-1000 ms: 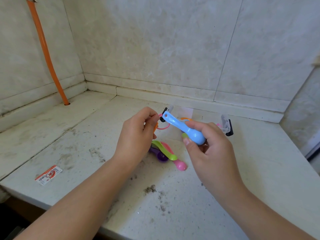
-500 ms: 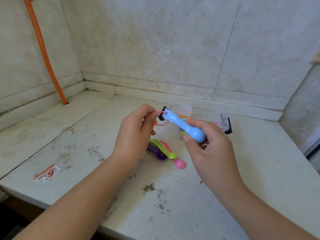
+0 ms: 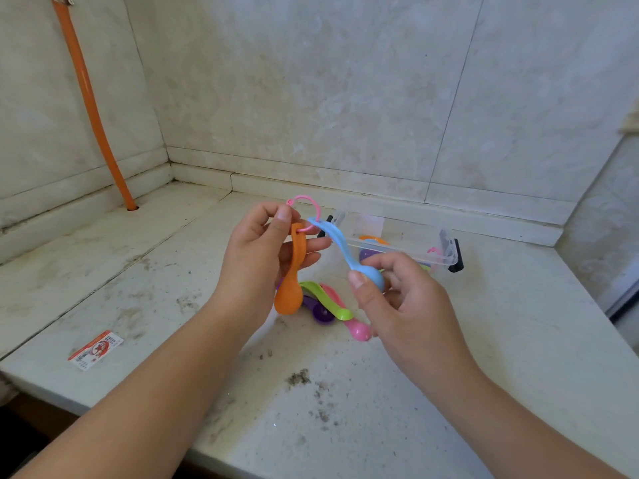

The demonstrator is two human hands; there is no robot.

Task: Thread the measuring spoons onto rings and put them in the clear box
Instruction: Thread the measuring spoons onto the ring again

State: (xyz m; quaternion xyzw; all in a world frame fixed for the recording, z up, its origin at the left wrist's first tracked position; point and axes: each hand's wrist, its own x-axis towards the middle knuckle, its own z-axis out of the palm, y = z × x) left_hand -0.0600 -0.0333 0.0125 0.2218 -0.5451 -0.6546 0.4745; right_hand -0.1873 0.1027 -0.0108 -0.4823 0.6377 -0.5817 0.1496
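My left hand (image 3: 261, 252) pinches a pink ring (image 3: 306, 210) above the counter. An orange spoon (image 3: 292, 274) hangs from the ring in front of my fingers. My right hand (image 3: 397, 302) grips the bowl of a blue spoon (image 3: 345, 252), whose handle tip sits at the ring. On the counter below lie a green spoon (image 3: 325, 299), a purple spoon (image 3: 320, 311) and a pink spoon (image 3: 352, 323). The clear box (image 3: 397, 245) stands behind my hands with coloured spoons inside it.
The white counter (image 3: 518, 340) is dusty, with dirt specks near its front edge. An orange pipe (image 3: 91, 108) runs down the left wall into the counter. A small red and white label (image 3: 95, 349) lies at the front left. Tiled walls close the corner behind.
My left hand has turned and lifted the pink ring, so the orange spoon now hangs in plain view. The blue spoon's handle has stayed at the ring.
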